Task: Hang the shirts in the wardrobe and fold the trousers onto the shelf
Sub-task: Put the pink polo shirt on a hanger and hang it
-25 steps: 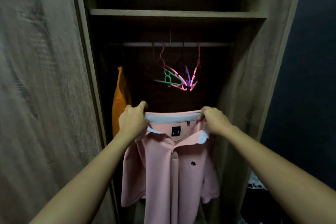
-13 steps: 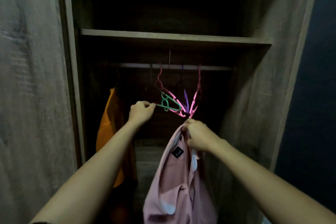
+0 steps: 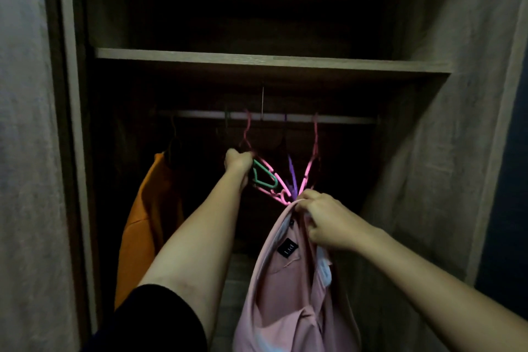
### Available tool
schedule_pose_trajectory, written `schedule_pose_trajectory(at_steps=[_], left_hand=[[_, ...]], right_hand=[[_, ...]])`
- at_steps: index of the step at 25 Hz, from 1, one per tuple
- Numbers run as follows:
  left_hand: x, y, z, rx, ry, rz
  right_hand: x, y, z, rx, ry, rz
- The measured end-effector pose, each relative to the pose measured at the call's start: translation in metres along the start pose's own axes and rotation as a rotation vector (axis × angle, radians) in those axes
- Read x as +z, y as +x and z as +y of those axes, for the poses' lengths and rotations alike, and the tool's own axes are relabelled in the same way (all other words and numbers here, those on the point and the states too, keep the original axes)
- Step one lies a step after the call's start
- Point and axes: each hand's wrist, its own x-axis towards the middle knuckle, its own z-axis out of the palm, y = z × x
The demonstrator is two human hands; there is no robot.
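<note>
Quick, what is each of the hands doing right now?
Left hand: closed around a hanger on the rail.
Right hand: closed, holding the pink shirt bunched by its collar.

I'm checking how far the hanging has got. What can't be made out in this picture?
- Which hanger the left hand grips: its fingers cover the spot, head view.
- What the orange garment hangs from: lost in darkness.
- Pink shirt hem: cut off by the bottom edge.
- Top shelf contents: too dark.
</note>
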Motion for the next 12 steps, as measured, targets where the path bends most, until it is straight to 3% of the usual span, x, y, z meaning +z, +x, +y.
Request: schedule_pose_trajectory(at_steps=[7,12], left_hand=[[-0.032,-0.039,0.003,0.042,0.095,-0.064],[-0.114,-0.135,-0.042,0.097,0.476,0.069]], right_hand=[[0.024,0.000,-0.007,0.032,0.117,-0.061],[0.069,-0.021,-0.033,0.114,0.118,-0.212]])
